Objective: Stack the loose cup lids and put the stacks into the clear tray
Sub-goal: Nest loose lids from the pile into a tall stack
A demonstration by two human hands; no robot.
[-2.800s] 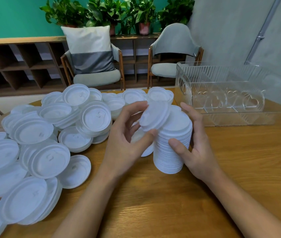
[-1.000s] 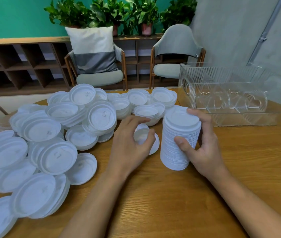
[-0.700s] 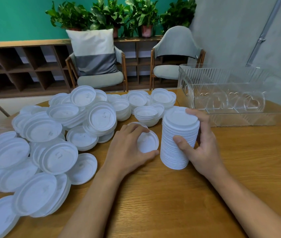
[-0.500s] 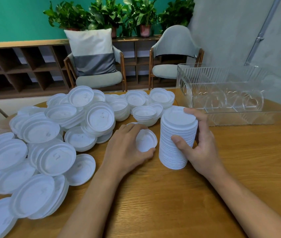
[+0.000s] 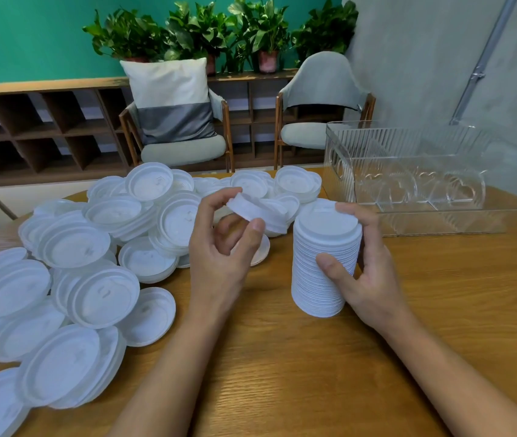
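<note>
A tall stack of white cup lids [image 5: 320,272] stands on the wooden table [image 5: 440,310]. My right hand [image 5: 364,272] grips it, thumb on the front and fingers over the top rim. Just left of the stack, my left hand [image 5: 222,247] pinches a single white lid [image 5: 260,212] and holds it tilted above the table. Loose white lids [image 5: 93,247] lie piled across the left half of the table. The clear tray [image 5: 424,171], ribbed and with heart cut-outs, stands at the back right with nothing visible in it.
Behind the table stand two chairs [image 5: 320,121], one of them holding a white and grey cushion [image 5: 172,102]. A low wooden shelf with potted plants [image 5: 213,36] runs along the green wall. Bare wood shows at the table's front and right.
My left hand has picked one lid up from the table and raised it toward the stack's top. My right hand has kept its grip on the stack.
</note>
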